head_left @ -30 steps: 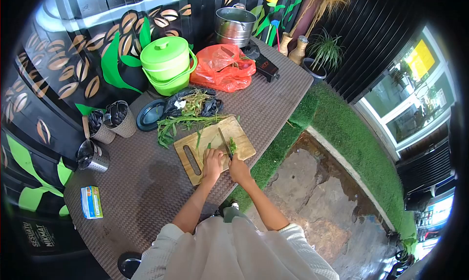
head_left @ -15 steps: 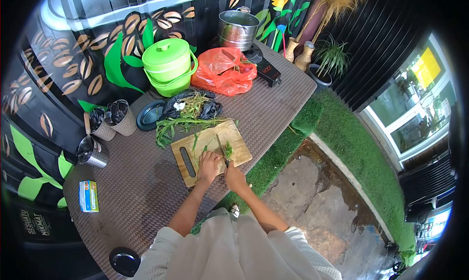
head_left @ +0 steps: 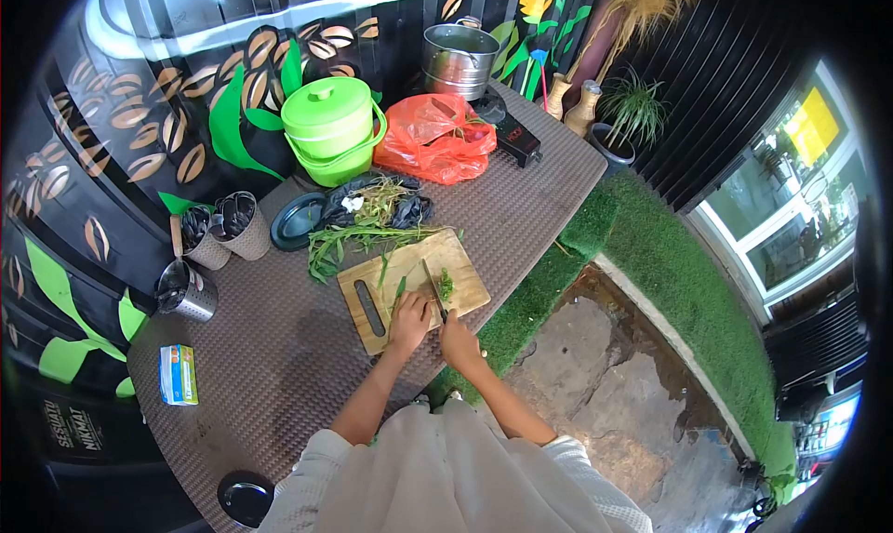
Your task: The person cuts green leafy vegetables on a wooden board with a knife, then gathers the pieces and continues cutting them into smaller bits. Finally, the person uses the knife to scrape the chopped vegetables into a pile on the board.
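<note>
Green stalks (head_left: 395, 291) lie on the wooden cutting board (head_left: 470, 274), which sits at the near edge of the table (head_left: 279, 375), approx midway along it. The left hand (head_left: 409, 317) is curled, pinning the stalks down. The right hand (head_left: 459, 339) is closed round the handle of a knife (head_left: 433, 286), blade pointing away across the board, just beside the left fingers. A small heap of cut greens (head_left: 447, 285) sits right of the blade.

To do this well, I'd say:
- tuck the fingertips back and let the knuckles guide the blade
- make short, even cuts, feeding the stalks w/ the left hand
- push cut bits to the board's bare right end so they don't crowd the blade
- watch that the board, so close to the edge, doesn't slide

Around:
- An uncut bundle of greens (head_left: 358, 240) lies along the board's far side, some stems overlapping it. It's the only thing crowding the work.
- Behind that are a black bag (head_left: 409, 207) w/ trimmings and a dark plate (head_left: 296, 221).
- Two woven cutlery holders (head_left: 244, 224) and a steel holder (head_left: 189, 296) stand at the far edge, toward the left corner.
- A green lidded bucket (head_left: 330, 128), orange plastic bag (head_left: 437, 138) and steel pot (head_left: 459, 59) sit toward the far right corner.
- A blue box (head_left: 177, 375) lies well apart, near the left corner.
</note>
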A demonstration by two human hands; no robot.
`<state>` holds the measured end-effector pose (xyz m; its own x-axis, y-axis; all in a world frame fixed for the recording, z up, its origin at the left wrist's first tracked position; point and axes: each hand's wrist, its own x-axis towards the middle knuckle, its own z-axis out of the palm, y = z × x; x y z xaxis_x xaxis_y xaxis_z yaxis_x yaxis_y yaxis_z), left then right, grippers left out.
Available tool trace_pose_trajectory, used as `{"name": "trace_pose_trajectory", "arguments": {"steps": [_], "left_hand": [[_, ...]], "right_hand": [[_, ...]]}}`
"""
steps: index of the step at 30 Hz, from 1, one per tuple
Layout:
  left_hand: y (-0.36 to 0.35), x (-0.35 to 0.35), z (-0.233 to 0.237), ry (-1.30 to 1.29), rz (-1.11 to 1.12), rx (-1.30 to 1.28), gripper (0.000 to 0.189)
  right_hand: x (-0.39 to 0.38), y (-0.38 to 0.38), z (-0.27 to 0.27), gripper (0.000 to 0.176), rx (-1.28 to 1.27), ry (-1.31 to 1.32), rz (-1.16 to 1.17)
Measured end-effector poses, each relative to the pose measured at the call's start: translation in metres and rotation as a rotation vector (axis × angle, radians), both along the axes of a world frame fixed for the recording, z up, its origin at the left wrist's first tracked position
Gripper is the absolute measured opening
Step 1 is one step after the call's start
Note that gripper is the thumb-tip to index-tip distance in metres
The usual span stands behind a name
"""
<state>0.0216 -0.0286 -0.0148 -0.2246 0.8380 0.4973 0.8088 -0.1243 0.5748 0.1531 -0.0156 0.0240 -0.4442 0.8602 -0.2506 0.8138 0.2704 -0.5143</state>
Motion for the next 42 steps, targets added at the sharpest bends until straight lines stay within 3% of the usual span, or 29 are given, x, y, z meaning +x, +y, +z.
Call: {"name": "trace_pose_trajectory", "arguments": {"steps": [2,4,9,12,16,18,21,28,33,37,40,42], "left_hand": [[0.0,-0.003,-0.001,0.014,-0.031,-0.014,0.011],[-0.001,-0.003,0.001,0.029,-0.061,-0.025,0.012],[0.0,-0.001,-0.004,-0.232,-0.065,-0.036,0.025],[0.001,-0.001,-0.004,-0.293,-0.095,-0.018,0.022],[0.006,-0.006,-0.004,-0.179,-0.056,-0.069,0.021],[0.004,-0.006,-0.002,-0.431,-0.106,-0.113,0.019],[0.004,-0.007,-0.001,-0.244,-0.117,-0.052,0.018],[0.003,-0.013,-0.003,-0.187,-0.118,0.022,0.025],[0.015,-0.017,-0.003,-0.517,-0.059,-0.177,0.02],[0.014,-0.019,-0.007,-0.5,-0.066,-0.258,0.014],[0.005,-0.013,-0.001,-0.331,0.003,-0.231,0.011],[0.001,-0.009,0.006,-0.08,0.025,-0.149,0.007]], "right_hand": [[-0.004,-0.007,0.001,0.039,-0.018,-0.052,-0.01],[-0.013,-0.01,-0.008,0.028,0.019,-0.01,-0.079],[-0.016,0.018,-0.019,0.028,0.071,0.062,-0.068],[-0.011,0.014,-0.013,0.028,0.053,0.083,-0.047],[-0.009,-0.016,-0.013,0.029,0.009,0.017,-0.12],[-0.013,-0.016,-0.015,0.032,-0.052,0.006,-0.157],[-0.018,0.002,-0.021,0.032,0.001,0.049,-0.142],[-0.011,0.001,-0.003,0.031,-0.006,0.072,-0.074],[-0.024,-0.012,-0.014,0.032,-0.056,-0.021,-0.16],[-0.019,0.007,-0.01,0.031,-0.016,-0.025,-0.12],[-0.013,0.001,-0.004,0.03,-0.022,0.017,-0.056],[-0.016,-0.014,-0.008,0.032,-0.06,-0.025,-0.085]]}}
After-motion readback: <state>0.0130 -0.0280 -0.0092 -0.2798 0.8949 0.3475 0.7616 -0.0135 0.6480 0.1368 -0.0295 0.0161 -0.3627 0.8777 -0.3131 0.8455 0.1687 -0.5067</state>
